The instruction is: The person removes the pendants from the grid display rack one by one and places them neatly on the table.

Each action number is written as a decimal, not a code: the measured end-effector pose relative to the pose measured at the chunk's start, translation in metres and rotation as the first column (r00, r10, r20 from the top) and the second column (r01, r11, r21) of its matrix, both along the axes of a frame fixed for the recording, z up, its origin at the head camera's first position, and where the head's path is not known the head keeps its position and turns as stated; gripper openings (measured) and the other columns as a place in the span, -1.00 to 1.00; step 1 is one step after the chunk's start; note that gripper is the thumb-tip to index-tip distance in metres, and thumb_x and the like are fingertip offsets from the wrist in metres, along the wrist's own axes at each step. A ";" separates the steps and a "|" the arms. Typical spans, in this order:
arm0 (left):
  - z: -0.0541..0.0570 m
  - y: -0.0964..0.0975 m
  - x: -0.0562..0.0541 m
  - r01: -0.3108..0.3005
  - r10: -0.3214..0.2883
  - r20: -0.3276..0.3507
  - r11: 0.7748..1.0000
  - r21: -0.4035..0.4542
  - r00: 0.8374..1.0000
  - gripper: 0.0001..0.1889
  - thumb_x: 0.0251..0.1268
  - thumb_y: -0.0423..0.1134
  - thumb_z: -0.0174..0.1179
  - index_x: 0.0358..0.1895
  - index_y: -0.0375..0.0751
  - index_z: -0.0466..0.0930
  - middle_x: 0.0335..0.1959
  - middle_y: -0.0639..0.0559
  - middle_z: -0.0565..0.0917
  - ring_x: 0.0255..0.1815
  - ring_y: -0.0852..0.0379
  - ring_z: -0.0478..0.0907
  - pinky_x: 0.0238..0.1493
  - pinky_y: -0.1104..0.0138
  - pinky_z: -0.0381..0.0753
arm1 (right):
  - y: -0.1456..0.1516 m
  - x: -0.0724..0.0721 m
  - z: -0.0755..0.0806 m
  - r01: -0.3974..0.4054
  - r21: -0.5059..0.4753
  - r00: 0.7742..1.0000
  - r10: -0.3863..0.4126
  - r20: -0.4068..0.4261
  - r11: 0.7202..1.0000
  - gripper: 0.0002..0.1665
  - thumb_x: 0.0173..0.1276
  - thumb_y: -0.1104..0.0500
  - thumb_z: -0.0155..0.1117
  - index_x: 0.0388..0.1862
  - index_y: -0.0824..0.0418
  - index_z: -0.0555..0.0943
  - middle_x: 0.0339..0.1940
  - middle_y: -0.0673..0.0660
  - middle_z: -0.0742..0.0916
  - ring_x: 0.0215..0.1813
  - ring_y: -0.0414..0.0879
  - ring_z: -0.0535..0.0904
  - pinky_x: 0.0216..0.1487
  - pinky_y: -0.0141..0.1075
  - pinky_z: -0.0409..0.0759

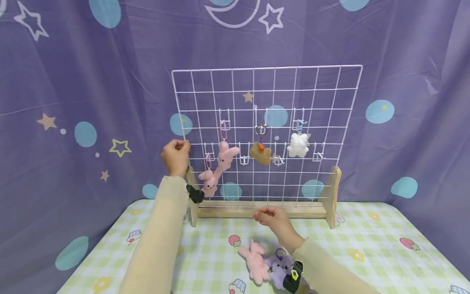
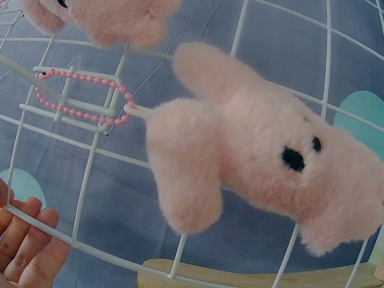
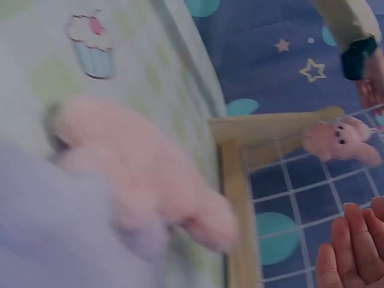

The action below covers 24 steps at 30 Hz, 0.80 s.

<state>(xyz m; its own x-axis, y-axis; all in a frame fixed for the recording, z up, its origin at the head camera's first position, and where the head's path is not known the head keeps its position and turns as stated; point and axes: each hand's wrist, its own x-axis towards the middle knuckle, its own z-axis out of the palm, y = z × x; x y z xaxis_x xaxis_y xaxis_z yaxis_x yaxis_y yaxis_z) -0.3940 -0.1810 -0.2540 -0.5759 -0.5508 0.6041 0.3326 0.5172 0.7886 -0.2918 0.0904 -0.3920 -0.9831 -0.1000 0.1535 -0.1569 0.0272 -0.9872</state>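
My left hand (image 1: 176,157) grips the left edge of a white wire grid panel (image 1: 268,67), its fingers (image 2: 27,246) showing around the edge wire in the left wrist view. Beside it, a pink bunny plush keychain (image 1: 210,183) hangs by a pink bead chain from a low hook. A second pink bunny keychain (image 1: 225,156) hangs higher to its right. Low over the table in front of the stand, my right hand (image 1: 275,222) holds nothing, fingers loosely bent. Below that hand a pink plush (image 1: 256,262) and a purple plush (image 1: 280,269) lie on the tablecloth.
A brown plush (image 1: 260,153) with an orange bell and a white plush (image 1: 298,145) hang farther right on the grid. Unused hooks (image 1: 244,159) sit along the lower row. A wooden base (image 1: 227,209) holds the panel, before a purple curtain (image 1: 121,61).
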 end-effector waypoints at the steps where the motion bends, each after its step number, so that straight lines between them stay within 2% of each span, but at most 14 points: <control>1: 0.000 0.000 0.000 -0.001 0.001 0.001 1.000 -0.001 1.000 -0.80 0.16 -0.20 0.23 -0.41 -0.29 0.67 -0.46 -0.16 0.69 -0.47 0.06 0.55 -0.43 0.45 0.36 | 0.002 -0.001 0.004 0.009 -0.013 1.000 -0.009 -0.010 1.000 -0.74 0.28 0.27 0.23 -0.16 0.47 0.59 -0.28 0.22 0.75 -0.23 -0.10 0.67 -0.10 -0.23 0.59; 7: 0.000 0.000 0.000 0.000 0.000 0.001 1.000 -0.003 1.000 -0.81 0.15 -0.20 0.24 -0.42 -0.29 0.67 -0.47 -0.16 0.69 -0.46 0.02 0.56 -0.41 0.41 0.36 | 0.023 -0.007 0.035 0.019 -0.063 0.997 -0.024 -0.074 0.998 -0.74 0.29 0.29 0.24 -0.14 0.48 0.59 -0.28 0.15 0.76 -0.25 -0.14 0.68 -0.17 -0.35 0.60; 10: -0.001 0.000 0.000 0.002 -0.001 0.005 1.000 -0.003 1.000 -0.81 0.16 -0.20 0.23 -0.42 -0.28 0.67 -0.47 -0.16 0.69 -0.47 0.03 0.55 -0.41 0.41 0.37 | 0.035 -0.009 0.057 0.027 -0.071 0.990 -0.036 -0.136 0.997 -0.73 0.30 0.28 0.23 -0.13 0.50 0.56 -0.32 0.04 0.77 -0.24 -0.17 0.69 -0.15 -0.35 0.60; 13: -0.001 -0.001 0.000 0.004 -0.004 0.002 1.000 0.001 1.000 -0.81 0.15 -0.20 0.23 -0.43 -0.28 0.67 -0.47 -0.15 0.69 -0.49 0.07 0.54 -0.43 0.45 0.37 | 0.048 -0.008 0.082 0.058 -0.083 0.974 -0.075 -0.215 0.995 -0.70 0.31 0.29 0.22 -0.11 0.55 0.53 -0.38 -0.08 0.76 -0.26 -0.23 0.69 -0.15 -0.37 0.60; 16: -0.001 -0.001 0.000 0.009 -0.009 -0.005 1.000 0.007 1.000 -0.82 0.14 -0.21 0.24 -0.43 -0.28 0.67 -0.48 -0.15 0.69 -0.51 0.12 0.54 -0.43 0.47 0.36 | 0.061 -0.007 0.105 0.137 -0.048 0.940 -0.146 -0.309 0.989 -0.65 0.29 0.24 0.26 -0.10 0.54 0.54 -0.41 -0.17 0.75 -0.27 -0.28 0.68 -0.14 -0.43 0.58; 19: 0.000 -0.002 0.000 0.015 -0.015 -0.007 1.000 0.008 1.000 -0.82 0.15 -0.21 0.24 -0.43 -0.29 0.67 -0.48 -0.16 0.69 -0.54 0.18 0.52 -0.43 0.48 0.36 | 0.072 -0.007 0.126 0.259 -0.021 0.892 -0.248 -0.377 0.966 -0.64 0.26 0.18 0.31 -0.12 0.46 0.59 -0.42 -0.24 0.73 -0.29 -0.34 0.66 -0.15 -0.49 0.55; 22: 0.000 -0.002 0.000 0.015 -0.015 -0.005 1.000 0.005 1.000 -0.82 0.15 -0.21 0.24 -0.43 -0.28 0.67 -0.48 -0.15 0.69 -0.56 0.24 0.49 -0.44 0.48 0.37 | 0.079 -0.011 0.142 0.342 -0.061 0.850 -0.336 -0.406 0.938 -0.70 0.22 0.17 0.35 -0.16 0.38 0.63 -0.45 -0.20 0.73 -0.32 -0.33 0.65 -0.17 -0.50 0.54; 24: -0.001 -0.001 -0.001 0.015 -0.015 -0.005 1.000 0.005 1.000 -0.82 0.16 -0.21 0.24 -0.43 -0.28 0.67 -0.48 -0.15 0.70 -0.57 0.26 0.49 -0.44 0.49 0.37 | 0.082 -0.014 0.150 0.370 -0.103 0.831 -0.378 -0.408 0.923 -0.72 0.21 0.19 0.36 -0.18 0.36 0.64 -0.47 -0.17 0.73 -0.34 -0.30 0.65 -0.20 -0.49 0.54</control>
<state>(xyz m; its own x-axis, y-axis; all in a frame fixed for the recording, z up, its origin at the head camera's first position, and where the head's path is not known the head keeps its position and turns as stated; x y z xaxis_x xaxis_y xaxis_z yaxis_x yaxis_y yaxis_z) -0.3953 -0.1825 -0.2550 -0.5812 -0.5452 0.6041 0.3438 0.5084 0.7895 -0.3058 0.1727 -0.2421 -0.7899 0.2694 0.5510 -0.5309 0.1494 -0.8341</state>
